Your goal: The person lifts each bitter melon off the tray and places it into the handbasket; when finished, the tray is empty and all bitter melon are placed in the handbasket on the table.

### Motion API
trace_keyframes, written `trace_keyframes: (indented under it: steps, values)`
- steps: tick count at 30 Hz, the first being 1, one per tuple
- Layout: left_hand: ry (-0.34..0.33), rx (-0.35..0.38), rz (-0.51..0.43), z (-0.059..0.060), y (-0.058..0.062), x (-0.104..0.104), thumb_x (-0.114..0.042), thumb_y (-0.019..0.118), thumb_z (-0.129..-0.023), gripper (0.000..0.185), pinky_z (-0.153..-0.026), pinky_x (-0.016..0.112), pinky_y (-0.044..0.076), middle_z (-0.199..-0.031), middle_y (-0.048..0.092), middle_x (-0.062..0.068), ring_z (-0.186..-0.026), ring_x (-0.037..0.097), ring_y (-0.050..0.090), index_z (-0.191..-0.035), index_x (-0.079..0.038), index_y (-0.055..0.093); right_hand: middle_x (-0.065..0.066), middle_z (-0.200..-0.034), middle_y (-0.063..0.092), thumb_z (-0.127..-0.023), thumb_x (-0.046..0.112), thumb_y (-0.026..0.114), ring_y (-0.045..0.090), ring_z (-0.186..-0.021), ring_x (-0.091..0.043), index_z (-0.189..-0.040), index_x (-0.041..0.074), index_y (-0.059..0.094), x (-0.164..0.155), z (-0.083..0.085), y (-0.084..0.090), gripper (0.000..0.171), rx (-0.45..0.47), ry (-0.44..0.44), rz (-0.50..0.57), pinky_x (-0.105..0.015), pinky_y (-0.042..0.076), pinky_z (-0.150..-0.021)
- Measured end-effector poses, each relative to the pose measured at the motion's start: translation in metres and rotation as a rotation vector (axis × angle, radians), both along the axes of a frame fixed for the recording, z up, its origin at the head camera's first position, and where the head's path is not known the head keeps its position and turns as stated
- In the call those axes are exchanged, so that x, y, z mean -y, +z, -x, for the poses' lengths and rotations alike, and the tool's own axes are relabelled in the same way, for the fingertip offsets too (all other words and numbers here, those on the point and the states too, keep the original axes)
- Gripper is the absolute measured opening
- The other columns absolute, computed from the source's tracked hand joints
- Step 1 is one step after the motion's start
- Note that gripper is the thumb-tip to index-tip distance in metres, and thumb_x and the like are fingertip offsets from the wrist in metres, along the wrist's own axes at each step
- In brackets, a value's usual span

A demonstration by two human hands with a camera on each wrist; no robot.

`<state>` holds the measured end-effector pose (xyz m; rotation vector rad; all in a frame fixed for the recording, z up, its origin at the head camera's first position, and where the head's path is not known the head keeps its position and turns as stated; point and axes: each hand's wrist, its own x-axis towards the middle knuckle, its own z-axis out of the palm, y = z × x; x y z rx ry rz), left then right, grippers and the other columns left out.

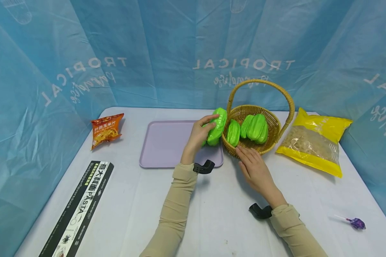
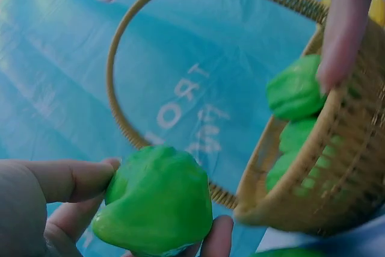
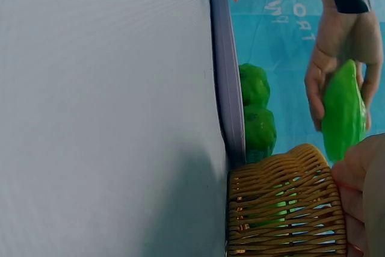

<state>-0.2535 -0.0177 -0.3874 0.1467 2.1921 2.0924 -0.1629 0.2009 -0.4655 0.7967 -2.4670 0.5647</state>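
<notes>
My left hand (image 1: 199, 134) holds a bright green ribbed fruit (image 1: 218, 125) between thumb and fingers, above the right end of a lilac tray (image 1: 167, 142) and beside the basket's left rim. From the left wrist view, the fruit (image 2: 156, 203) is lifted clear of the basket. More green fruits (image 3: 255, 85) lie on the tray, partly hidden by that hand in the head view. Inside the wicker basket (image 1: 271, 117) sit several green fruits (image 1: 258, 128). My right hand (image 1: 255, 171) rests its extended fingers on the basket's front rim.
The basket's tall handle (image 1: 260, 81) arches over it. A yellow bag (image 1: 315, 142) lies right of the basket, with a purple lollipop (image 1: 357, 223) nearer the front. At left are an orange snack bag (image 1: 106, 130) and a long pasta box (image 1: 80, 210). A blue curtain (image 1: 173, 53) hangs behind.
</notes>
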Motion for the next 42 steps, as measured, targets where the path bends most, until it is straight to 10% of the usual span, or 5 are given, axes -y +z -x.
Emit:
trace_keyframes:
  steps: [10,16,23,35,42]
  values:
    - [-0.116,-0.062,0.149,0.001,0.000,-0.041,-0.016,0.061,-0.095,0.041,-0.113,0.044,0.037,-0.151,0.045,0.004,-0.142,0.025,0.037,-0.136,-0.019,0.057,-0.022,-0.137,0.056,-0.090,0.004,0.061,0.052,-0.124,-0.041,-0.136,-0.003,0.053,-0.001,-0.001,0.000,0.047,0.007,-0.012,-0.014,-0.054,0.032,-0.109]
    - [-0.148,-0.071,0.199,0.008,0.003,-0.060,-0.013,0.061,-0.095,0.044,-0.081,0.029,0.048,-0.147,0.048,0.003,-0.090,0.014,0.058,-0.138,-0.019,0.054,-0.021,-0.137,0.055,-0.089,0.004,0.061,0.052,-0.124,-0.041,-0.136,-0.002,0.053,-0.001,-0.001,0.001,0.048,0.006,-0.011,-0.016,-0.055,0.033,-0.109]
    - [-0.153,-0.046,0.274,0.020,0.008,-0.073,-0.016,0.060,-0.096,0.044,-0.043,0.023,0.028,-0.090,0.061,0.006,-0.039,0.007,0.021,-0.139,-0.020,0.054,-0.021,-0.137,0.055,-0.089,0.004,0.062,0.052,-0.124,-0.041,-0.136,-0.002,0.053,0.000,-0.001,0.001,0.048,0.003,-0.007,-0.026,-0.054,0.033,-0.110]
    - [-0.229,-0.055,0.444,0.024,0.009,-0.082,-0.024,0.059,-0.097,0.046,-0.101,0.041,0.048,-0.150,0.046,0.006,-0.128,0.026,0.053,-0.142,-0.017,0.051,-0.021,-0.138,0.055,-0.089,0.004,0.062,0.053,-0.125,-0.038,-0.137,-0.002,0.052,0.000,0.000,0.002,0.049,-0.008,-0.002,-0.034,-0.053,0.033,-0.110]
    - [-0.239,-0.104,0.412,0.021,0.015,-0.074,-0.023,0.056,-0.099,0.046,-0.096,0.042,0.049,-0.147,0.049,0.007,-0.122,0.028,0.056,-0.144,-0.013,0.048,-0.021,-0.138,0.055,-0.089,0.004,0.062,0.052,-0.126,-0.039,-0.136,-0.002,0.053,0.000,0.000,0.002,0.048,0.005,-0.008,-0.030,-0.054,0.033,-0.109]
